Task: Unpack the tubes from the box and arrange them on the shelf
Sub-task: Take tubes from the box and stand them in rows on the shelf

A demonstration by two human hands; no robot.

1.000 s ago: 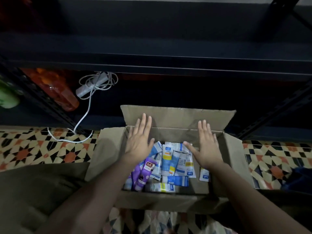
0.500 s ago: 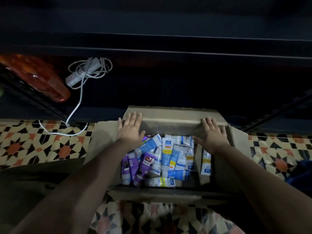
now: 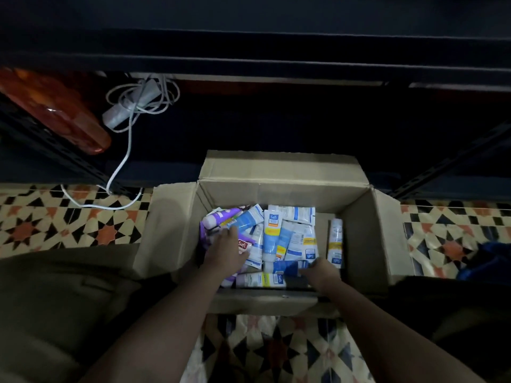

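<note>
Down in the open box (image 3: 282,189), the tubes (image 3: 287,239) lie jumbled, most with long axes running away from the person. 2 hands are in: the left hand (image 3: 225,251) spread loosely over the purple ones, the right hand (image 3: 318,273) closing on a blue tube (image 3: 287,267) lying crosswise; its grip I cannot tell. The shelf (image 3: 249,62) waits just beyond.

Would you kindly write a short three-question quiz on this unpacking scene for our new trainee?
1. True or false: both hands are inside the cardboard box.
2. Which hand rests on the purple tubes? A) left hand B) right hand
3. Fill in: one tube lies apart from the pile, near the box's ____ wall.

Key: 1. True. 2. A. 3. Right.
</note>
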